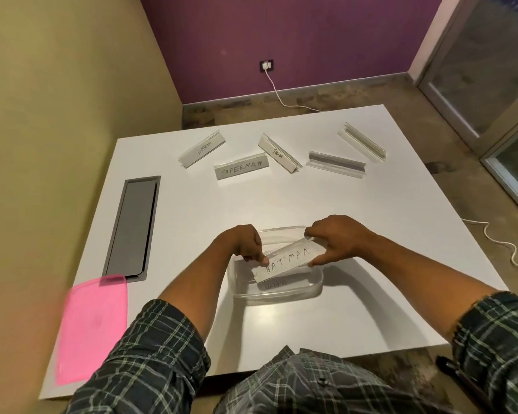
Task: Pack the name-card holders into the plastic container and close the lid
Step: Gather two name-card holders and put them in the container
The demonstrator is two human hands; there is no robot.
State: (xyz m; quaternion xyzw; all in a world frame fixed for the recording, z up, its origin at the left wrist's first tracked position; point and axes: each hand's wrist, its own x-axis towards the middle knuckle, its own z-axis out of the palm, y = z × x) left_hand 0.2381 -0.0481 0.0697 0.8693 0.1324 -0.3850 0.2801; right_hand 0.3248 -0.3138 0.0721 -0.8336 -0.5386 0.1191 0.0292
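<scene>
Both hands [248, 245] lower BATMAN holder [287, 259] into container [277, 291], prob.

The card holder [288, 261] held over the box says BATMAN. At 12 o'clock from it, another holder [241, 170] says SUPERMAN. At 11 o'clock, one [202, 149] says ELEPHANT. At 12 o'clock, one [278, 153] says PANDA.

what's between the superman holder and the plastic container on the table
Nothing: the head view shows only bare white table between the SUPERMAN holder and the clear plastic container.
</scene>
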